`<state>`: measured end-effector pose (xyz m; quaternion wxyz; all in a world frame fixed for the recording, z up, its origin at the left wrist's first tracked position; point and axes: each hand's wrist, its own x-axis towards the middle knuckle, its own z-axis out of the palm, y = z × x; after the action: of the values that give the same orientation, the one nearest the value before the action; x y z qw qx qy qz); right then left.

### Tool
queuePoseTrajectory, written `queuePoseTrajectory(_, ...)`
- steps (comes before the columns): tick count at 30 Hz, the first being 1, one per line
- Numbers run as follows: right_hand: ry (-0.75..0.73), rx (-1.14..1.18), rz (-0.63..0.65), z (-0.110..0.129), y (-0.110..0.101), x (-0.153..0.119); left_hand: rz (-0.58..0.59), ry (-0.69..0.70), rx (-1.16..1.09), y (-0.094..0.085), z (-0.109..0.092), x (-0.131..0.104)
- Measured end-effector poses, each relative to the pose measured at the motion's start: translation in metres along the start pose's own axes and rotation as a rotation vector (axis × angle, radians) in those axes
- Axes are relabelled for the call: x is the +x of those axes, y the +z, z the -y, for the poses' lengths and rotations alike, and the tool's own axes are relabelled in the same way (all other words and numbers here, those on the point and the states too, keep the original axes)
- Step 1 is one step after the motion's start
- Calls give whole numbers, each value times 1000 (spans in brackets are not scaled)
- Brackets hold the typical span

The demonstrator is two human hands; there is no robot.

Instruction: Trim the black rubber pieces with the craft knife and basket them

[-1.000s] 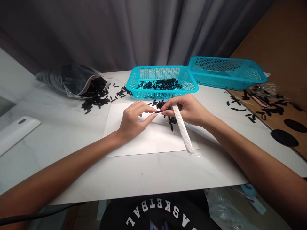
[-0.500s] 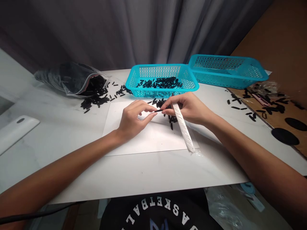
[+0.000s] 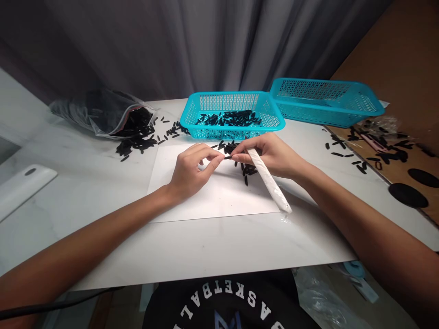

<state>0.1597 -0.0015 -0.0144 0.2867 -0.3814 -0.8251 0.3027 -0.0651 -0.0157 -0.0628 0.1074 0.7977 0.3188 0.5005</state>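
Observation:
Over a white sheet (image 3: 192, 205), my left hand (image 3: 192, 169) pinches one end of a small, slim black piece (image 3: 227, 158) between thumb and fingertips. The thumb and forefinger of my right hand (image 3: 270, 155) close on its other end. A white-wrapped stick (image 3: 270, 183) also lies in my right hand, slanting down toward me; a dark tip shows above the fingers. Just behind and below the right fingers, more loose black pieces (image 3: 246, 179) are scattered on the sheet, partly covered by that hand.
A blue basket (image 3: 192, 130) holding many black pieces stands behind my hands. Another blue basket (image 3: 318, 114) is at its right. An open clear bag (image 3: 89, 114) spills black pieces at left. Flat black ovals (image 3: 408, 195) lie at right. A white device (image 3: 27, 187) sits far left.
The lower end of the white-wrapped stick has swung to the right. Both hands keep nearly the same place, the black piece still between their fingertips.

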Motion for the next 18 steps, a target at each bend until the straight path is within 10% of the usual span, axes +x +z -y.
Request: queuePoseTrajectory(18, 91, 84, 32, 4, -2, 0, 67, -110, -25, 0, -1, 0)
